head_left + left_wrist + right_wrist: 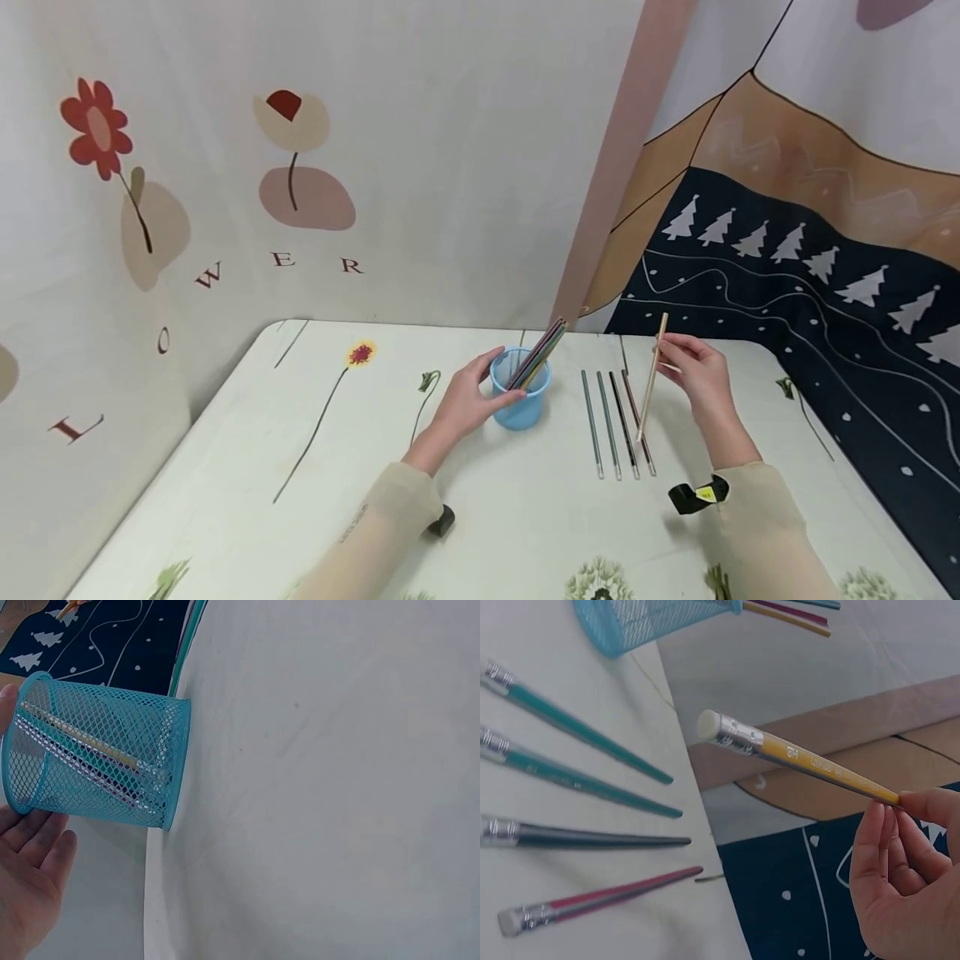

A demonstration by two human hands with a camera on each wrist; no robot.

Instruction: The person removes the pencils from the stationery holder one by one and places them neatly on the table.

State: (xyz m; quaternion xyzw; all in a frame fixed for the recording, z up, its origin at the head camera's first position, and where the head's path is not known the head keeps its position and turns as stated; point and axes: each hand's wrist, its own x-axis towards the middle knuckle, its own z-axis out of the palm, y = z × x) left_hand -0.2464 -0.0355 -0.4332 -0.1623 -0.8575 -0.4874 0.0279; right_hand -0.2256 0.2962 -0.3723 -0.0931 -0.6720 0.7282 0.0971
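Note:
My left hand holds a light blue mesh pencil cup near its rim, thumb on one side and fingers on the other. The cup stands on the table with a bundle of pencils leaning right inside it. In the left wrist view, the pencils show through the mesh. Between thumb and fingertips, my right hand pinches a yellow pencil by its far end. Its white eraser end points down toward me, above the table. To its left lie several pencils side by side, two teal, one black and one dark red.
The table has a white cloth printed with flowers and stems. Behind it hangs a pale curtain with flower prints and letters. On the right, a dark cloth with white trees borders the table edge.

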